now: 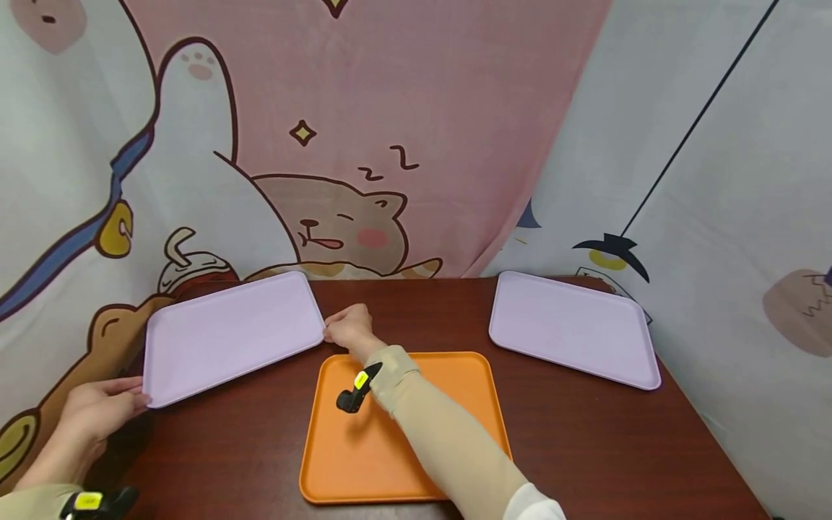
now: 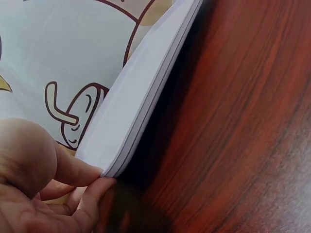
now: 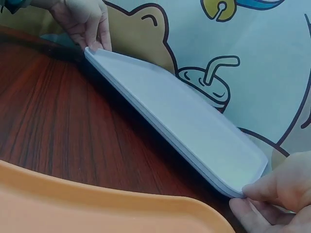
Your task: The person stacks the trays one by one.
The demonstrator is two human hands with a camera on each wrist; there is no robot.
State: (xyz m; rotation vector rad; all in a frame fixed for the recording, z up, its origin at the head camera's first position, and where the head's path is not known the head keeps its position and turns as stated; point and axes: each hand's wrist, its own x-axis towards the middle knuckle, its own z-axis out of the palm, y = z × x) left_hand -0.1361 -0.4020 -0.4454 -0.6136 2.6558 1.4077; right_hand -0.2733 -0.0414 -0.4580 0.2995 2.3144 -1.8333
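Observation:
Both hands hold a pale lilac rectangular tray [image 1: 234, 336] at the back left of the table. My left hand [image 1: 97, 412] pinches its near left corner between thumb and fingers, as the left wrist view shows up close. At the other end, my right hand [image 1: 354, 328] pinches the tray's right edge. In the right wrist view the tray's near side stands off the tabletop, with a dark shadow beneath it. A groove runs along its rim; whether this is one tray or two stacked, I cannot tell. Below my right forearm lies an orange tray [image 1: 351, 448].
A second lilac tray [image 1: 575, 325] lies angled at the back right of the dark wooden table [image 1: 585, 433]. Behind the table hangs a cloth [image 1: 455, 108] with cartoon animals. The right forearm crosses over the orange tray.

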